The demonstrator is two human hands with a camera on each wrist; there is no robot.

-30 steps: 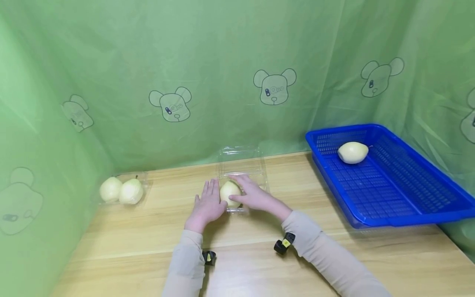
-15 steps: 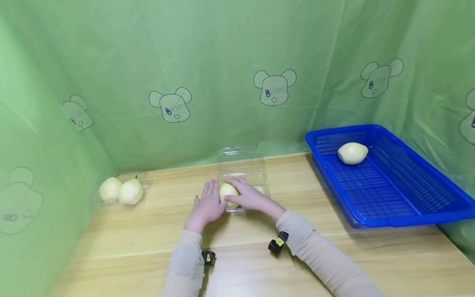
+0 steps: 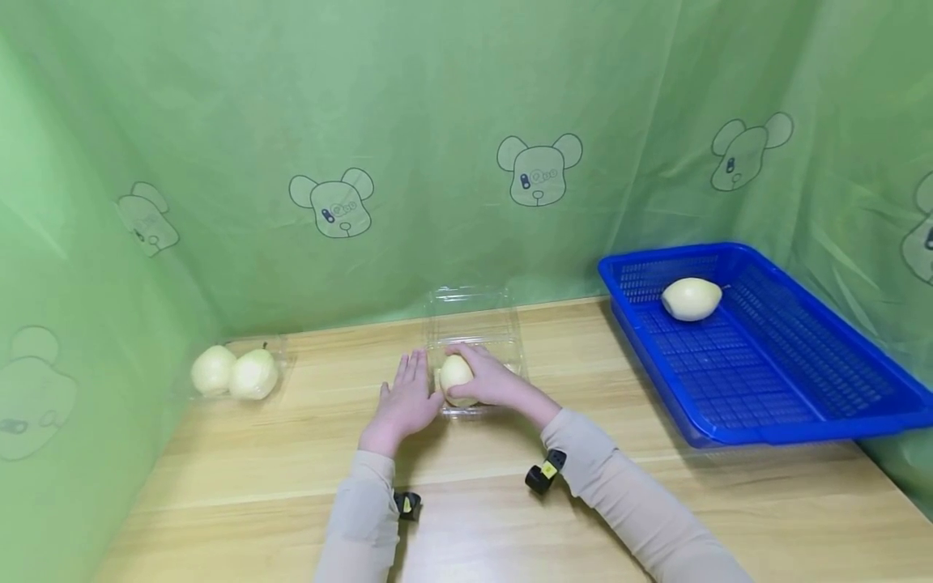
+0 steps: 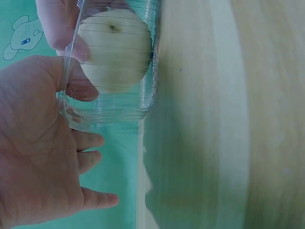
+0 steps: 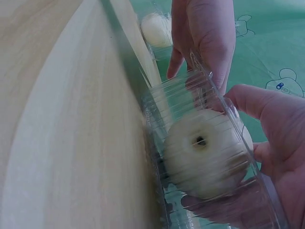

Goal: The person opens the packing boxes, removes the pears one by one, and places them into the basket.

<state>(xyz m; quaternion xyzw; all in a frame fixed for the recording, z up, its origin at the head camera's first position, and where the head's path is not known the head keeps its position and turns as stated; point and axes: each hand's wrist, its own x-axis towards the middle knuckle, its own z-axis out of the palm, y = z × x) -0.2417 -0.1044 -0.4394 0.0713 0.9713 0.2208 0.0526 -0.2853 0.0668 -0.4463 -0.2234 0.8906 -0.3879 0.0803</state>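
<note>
A pale yellow pear (image 3: 455, 379) sits in a clear plastic clamshell box (image 3: 470, 318) whose lid stands raised at the back. My right hand (image 3: 492, 382) grips this pear, thumb near and fingers on the far side. Through the ribbed front wall, the right wrist view shows the pear's dark-centred end (image 5: 205, 152). My left hand (image 3: 405, 402) lies along the box's left side with straight fingers (image 4: 88, 162). Its thumb reaches over the rim and shows through the plastic in the left wrist view. Part of the box's right side is hidden behind my right hand.
Two pears (image 3: 253, 374) sit in another clear box at the far left. A blue mesh basket (image 3: 656, 380) stands on the right, with one pear (image 3: 692, 300) in it. Green curtain (image 3: 437, 162) encloses the back and sides of the wooden table (image 3: 466, 502).
My right hand has moved slightly left and then a little back to the right, shifting and tilting the pear inside the box. My left hand has stayed nearly still.
</note>
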